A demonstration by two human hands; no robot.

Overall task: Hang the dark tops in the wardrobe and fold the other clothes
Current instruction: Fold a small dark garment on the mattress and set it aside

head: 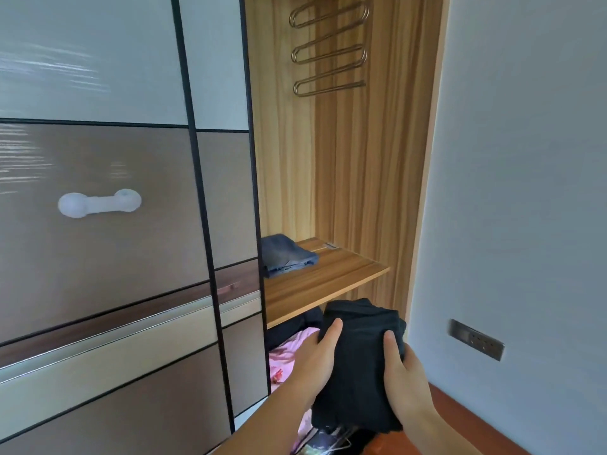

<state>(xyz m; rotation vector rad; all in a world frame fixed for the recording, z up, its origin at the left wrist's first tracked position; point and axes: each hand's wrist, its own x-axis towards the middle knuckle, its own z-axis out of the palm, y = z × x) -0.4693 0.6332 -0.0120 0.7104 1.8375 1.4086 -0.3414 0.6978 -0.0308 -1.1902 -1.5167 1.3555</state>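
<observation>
Both hands are clamped on one folded black garment (359,366): my left hand (317,359) presses its left side, my right hand (405,379) its right, thumbs on top. Just beyond my fingertips is the front edge of the wooden shelf (328,284), where a folded blue-grey garment (285,254) already lies on its left part. If I lift too little, I reckon the bundle catches that edge and springs open. Below my grip sits a pink garment (289,353); a loose hem could slip out and drag across it.
</observation>
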